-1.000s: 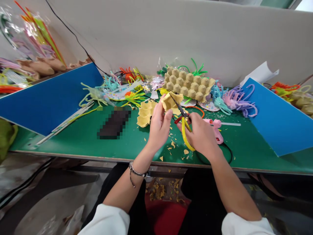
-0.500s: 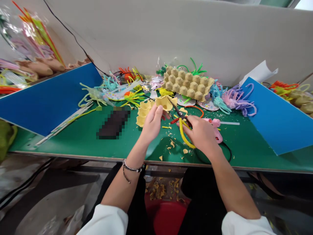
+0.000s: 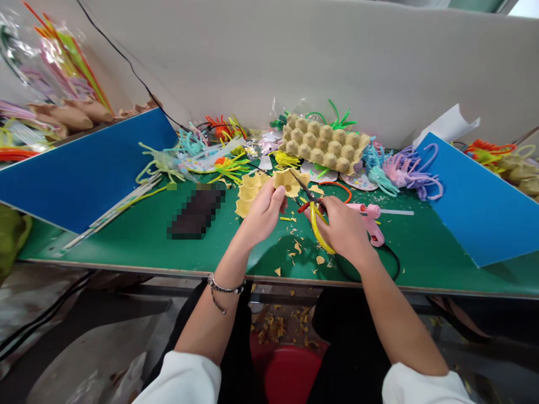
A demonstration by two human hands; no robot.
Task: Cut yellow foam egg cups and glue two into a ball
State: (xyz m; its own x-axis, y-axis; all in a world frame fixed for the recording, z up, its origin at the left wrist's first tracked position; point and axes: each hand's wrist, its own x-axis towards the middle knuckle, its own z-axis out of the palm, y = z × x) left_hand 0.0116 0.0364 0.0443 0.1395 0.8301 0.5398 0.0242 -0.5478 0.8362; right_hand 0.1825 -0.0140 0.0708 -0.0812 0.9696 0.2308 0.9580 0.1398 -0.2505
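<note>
My left hand (image 3: pixel 266 210) grips a small yellow egg carton piece (image 3: pixel 290 183) by its lower edge, thumb in front. Yellow-handled scissors (image 3: pixel 316 224) are in my right hand (image 3: pixel 346 227), their dark blades reaching up to the rim of the piece. Behind my left hand lies a larger yellow egg carton section (image 3: pixel 251 193) on the green table. Yellow scraps (image 3: pixel 297 247) are scattered beneath the hands. A pink glue gun (image 3: pixel 373 221) rests just right of my right hand, partly covered by it.
A whole egg tray (image 3: pixel 324 143) leans among pipe-cleaner bundles (image 3: pixel 197 143) at the back. Blue panels stand at the left (image 3: pixel 92 168) and right (image 3: pixel 475 202). A blurred dark object (image 3: pixel 197 213) lies left of my hands. The green table's (image 3: pixel 160 261) front edge is close to my lap.
The carton piece in my left hand has tilted and shifted slightly right and down. My right hand has moved a little with the scissors, which stay at the piece's rim.
</note>
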